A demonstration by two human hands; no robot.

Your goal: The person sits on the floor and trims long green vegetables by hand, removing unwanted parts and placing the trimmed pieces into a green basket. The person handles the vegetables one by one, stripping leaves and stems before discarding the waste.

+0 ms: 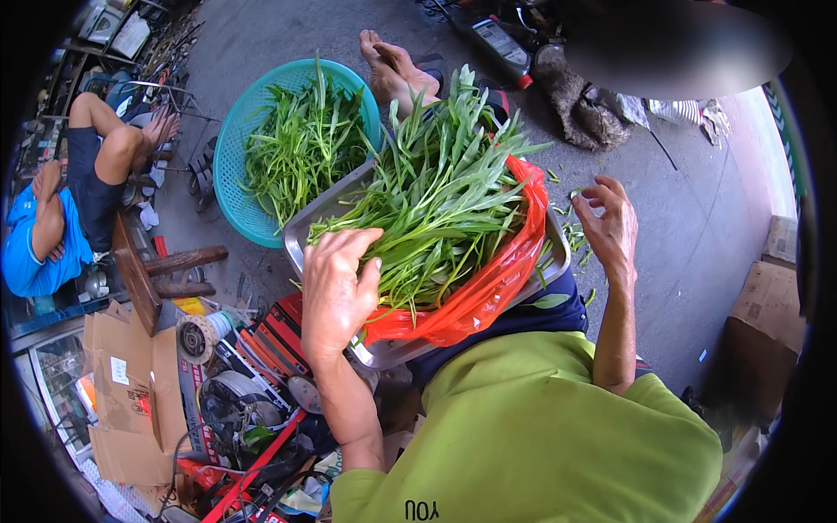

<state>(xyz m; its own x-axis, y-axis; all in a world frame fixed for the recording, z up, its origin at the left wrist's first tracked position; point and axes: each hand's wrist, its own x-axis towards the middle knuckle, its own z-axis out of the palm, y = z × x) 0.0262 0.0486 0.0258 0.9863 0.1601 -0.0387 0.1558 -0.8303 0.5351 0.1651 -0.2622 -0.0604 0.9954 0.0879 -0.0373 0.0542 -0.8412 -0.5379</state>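
Note:
A metal tray [558, 247] rests on my lap with a red plastic bag [466, 307] in it. Long leafy greens [436, 196] with thin stems heap over the bag and tray. My left hand [334, 283] is at the tray's near left side, against the stem ends, thumb and fingers apart. Off the tray's right side hangs my right hand [610, 222], fingers loosely curled and apart, holding nothing I can see. Beyond the tray at the left, a turquoise plastic basket [228, 187] holds more greens [305, 148].
Stem bits [575, 235] lie on the floor at right. A person in blue [61, 235] sits at far left, near a wooden stool [139, 270]. Cardboard boxes [131, 392] and cluttered tools fill the lower left; a brown carton [763, 331] stands at right.

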